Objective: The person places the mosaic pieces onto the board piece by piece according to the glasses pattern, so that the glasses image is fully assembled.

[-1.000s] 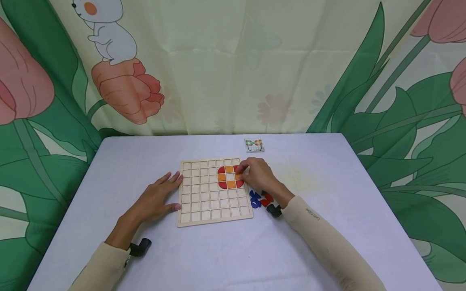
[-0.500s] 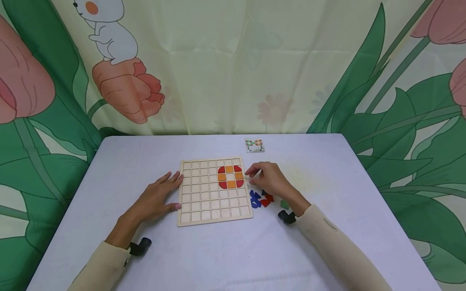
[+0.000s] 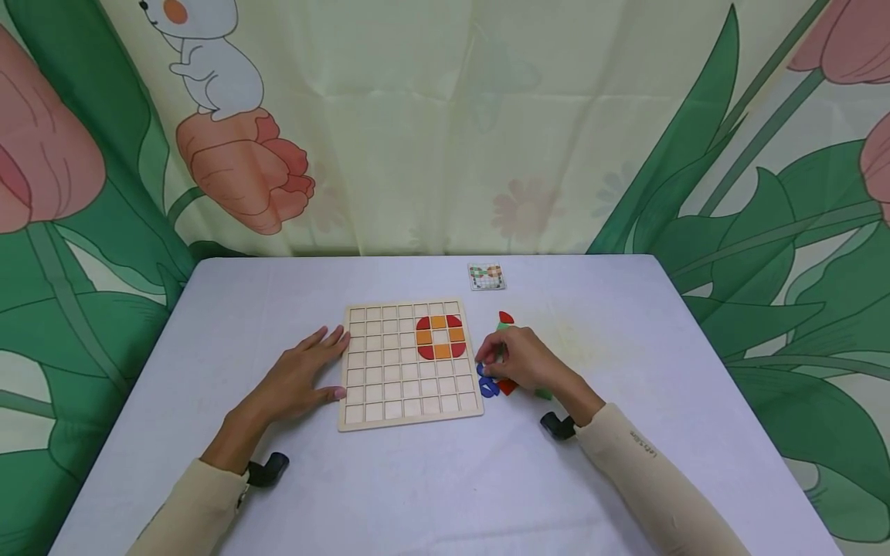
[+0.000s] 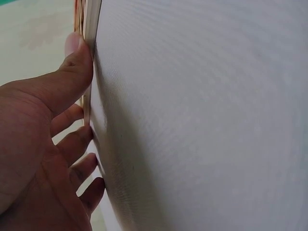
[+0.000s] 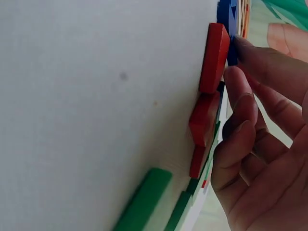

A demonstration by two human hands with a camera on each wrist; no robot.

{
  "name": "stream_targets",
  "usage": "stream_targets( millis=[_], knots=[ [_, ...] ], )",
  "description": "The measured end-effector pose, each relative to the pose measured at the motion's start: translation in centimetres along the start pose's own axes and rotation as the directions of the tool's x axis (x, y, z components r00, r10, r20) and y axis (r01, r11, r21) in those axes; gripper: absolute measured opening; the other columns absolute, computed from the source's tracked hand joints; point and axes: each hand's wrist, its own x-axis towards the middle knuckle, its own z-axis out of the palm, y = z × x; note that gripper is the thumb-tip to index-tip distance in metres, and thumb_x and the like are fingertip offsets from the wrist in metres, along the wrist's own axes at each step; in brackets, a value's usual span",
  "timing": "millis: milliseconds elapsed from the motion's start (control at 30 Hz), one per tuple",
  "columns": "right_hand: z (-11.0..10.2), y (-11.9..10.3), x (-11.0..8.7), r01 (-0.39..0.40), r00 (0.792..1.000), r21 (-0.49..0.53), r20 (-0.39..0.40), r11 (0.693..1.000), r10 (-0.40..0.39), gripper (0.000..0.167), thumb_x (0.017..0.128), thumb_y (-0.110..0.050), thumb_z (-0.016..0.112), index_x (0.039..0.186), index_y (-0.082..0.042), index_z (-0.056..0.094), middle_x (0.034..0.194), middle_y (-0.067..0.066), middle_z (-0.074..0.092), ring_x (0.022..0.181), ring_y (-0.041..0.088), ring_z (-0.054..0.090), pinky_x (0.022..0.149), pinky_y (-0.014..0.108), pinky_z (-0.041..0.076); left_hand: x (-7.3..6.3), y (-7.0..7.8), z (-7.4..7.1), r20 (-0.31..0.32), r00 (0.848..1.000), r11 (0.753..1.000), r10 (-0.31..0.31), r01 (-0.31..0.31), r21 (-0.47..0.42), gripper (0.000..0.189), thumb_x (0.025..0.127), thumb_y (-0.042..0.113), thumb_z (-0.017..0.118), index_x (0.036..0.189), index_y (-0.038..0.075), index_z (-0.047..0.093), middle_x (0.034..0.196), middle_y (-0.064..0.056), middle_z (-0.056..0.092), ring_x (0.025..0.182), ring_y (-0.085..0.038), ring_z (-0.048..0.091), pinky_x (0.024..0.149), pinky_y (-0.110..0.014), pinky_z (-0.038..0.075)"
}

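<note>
Picking up: likely the step;
Blue pieces [image 5: 224, 12]: just right of the board [image 3: 392, 374];
Right hand [image 3: 518, 357]: fingers bent at them; cannot tell if pinching;
Left hand [image 3: 295, 380]: fingers spread, touching board;
Next: likely a firm pinch

Left hand [image 3: 299, 380] is splayed (right hand [image 3: 524, 359] curled).

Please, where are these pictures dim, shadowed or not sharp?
Head view: fairly even light, wooden board clear, card too small to read; left wrist view: dim, soft shadow on the white cloth; right wrist view: nearest green piece looks soft.
</note>
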Motion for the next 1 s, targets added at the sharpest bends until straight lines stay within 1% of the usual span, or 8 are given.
stream_targets(
  millis=[167, 300, 400, 500, 667, 833, 900, 1000],
  knots=[
    [-0.18, -0.26, -0.03, 0.001, 1.0, -0.041, 0.008, 0.999, -0.001, 0.011, 0.089, -0.016, 0.088, 0.093, -0.02, 0.078, 0.083, -0.003, 0.066, 0.08, 0.015, 0.059, 0.07, 0.028, 0.05, 0.04, 0.01, 0.06, 0.001, 1.0, 1.0, 0.001, -0.001, 0.004, 0.094, 0.089, 0.032, 0.086, 0.165, 0.007, 0.037, 0.174, -0.015, 0.033, 0.161, -0.047, 0.026, 0.118, -0.075, 0.034],
    [-0.31, -0.39, -0.06, -0.015, 1.0, -0.078, 0.006, 0.997, 0.015, 0.016, 0.087, -0.019, 0.09, 0.087, -0.019, 0.074, 0.083, -0.003, 0.066, 0.08, 0.016, 0.059, 0.071, 0.029, 0.05, 0.03, 0.1, 0.02, 0.001, 1.0, 1.0, -0.002, 0.002, 0.006, 0.094, 0.089, 0.031, 0.086, 0.165, 0.007, 0.037, 0.173, -0.015, 0.033, 0.161, -0.047, 0.026, 0.118, -0.075, 0.034],
    [-0.32, -0.34, -0.13, -0.029, 1.0, -0.072, 0.009, 0.997, 0.03, 0.018, 0.086, -0.02, 0.091, 0.084, -0.019, 0.073, 0.084, -0.002, 0.066, 0.081, 0.016, 0.059, 0.069, 0.029, 0.051, 0.04, 0.14, 0.01, 0.003, 1.0, 1.0, -0.002, 0.002, 0.008, 0.094, 0.089, 0.031, 0.086, 0.165, 0.007, 0.037, 0.174, -0.015, 0.033, 0.161, -0.047, 0.026, 0.118, -0.075, 0.034],
    [-0.33, -0.17, -0.2, -0.029, 0.999, -0.042, 0.013, 0.999, 0.029, 0.017, 0.087, -0.019, 0.091, 0.086, -0.019, 0.074, 0.085, -0.002, 0.066, 0.081, 0.016, 0.059, 0.068, 0.028, 0.051, 0.06, 0.2, -0.02, 0.006, 1.0, 1.0, -0.005, 0.005, 0.01, 0.094, 0.089, 0.031, 0.086, 0.165, 0.007, 0.037, 0.174, -0.015, 0.032, 0.161, -0.047, 0.026, 0.118, -0.075, 0.033],
    [-0.32, 0.21, -0.26, 0.013, 0.999, -0.018, 0.034, 1.0, -0.013, 0.011, 0.09, -0.016, 0.087, 0.095, -0.021, 0.079, 0.085, -0.004, 0.068, 0.081, 0.016, 0.058, 0.067, 0.027, 0.048, 0.05, 0.25, -0.03, 0.003, 1.0, 1.0, -0.007, 0.007, 0.012, 0.095, 0.088, 0.031, 0.087, 0.165, 0.007, 0.037, 0.173, -0.015, 0.033, 0.161, -0.048, 0.026, 0.118, -0.075, 0.034],
    [-0.4, 0.48, -0.41, 0.027, 0.998, -0.035, 0.05, 0.999, -0.025, 0.01, 0.09, -0.017, 0.087, 0.093, -0.024, 0.082, 0.089, -0.005, 0.068, 0.088, 0.017, 0.057, 0.072, 0.03, 0.048, 0.05, 0.17, 0.1, 0.004, 1.0, 1.0, -0.003, 0.003, 0.013, 0.095, 0.089, 0.032, 0.087, 0.165, 0.007, 0.037, 0.174, -0.015, 0.033, 0.161, -0.048, 0.026, 0.116, -0.077, 0.034],
    [-0.47, 0.52, -0.46, 0.028, 0.998, -0.043, 0.053, 0.999, -0.026, 0.011, 0.088, -0.017, 0.088, 0.091, -0.024, 0.08, 0.091, -0.005, 0.068, 0.09, 0.017, 0.057, 0.075, 0.031, 0.049, 0.04, 0.13, 0.12, 0.003, 1.0, 1.0, -0.002, 0.002, 0.013, 0.094, 0.089, 0.032, 0.086, 0.165, 0.007, 0.036, 0.174, -0.015, 0.033, 0.161, -0.048, 0.026, 0.116, -0.077, 0.034],
    [-0.57, 0.55, -0.46, 0.035, 0.998, -0.052, 0.056, 0.998, -0.032, 0.015, 0.087, -0.017, 0.09, 0.087, -0.023, 0.076, 0.089, -0.004, 0.067, 0.089, 0.017, 0.057, 0.074, 0.031, 0.049, 0.03, 0.12, 0.1, 0.003, 1.0, 1.0, -0.003, 0.003, 0.015, 0.095, 0.089, 0.032, 0.086, 0.166, 0.007, 0.036, 0.174, -0.015, 0.033, 0.161, -0.048, 0.026, 0.116, -0.077, 0.034]
  ],
)
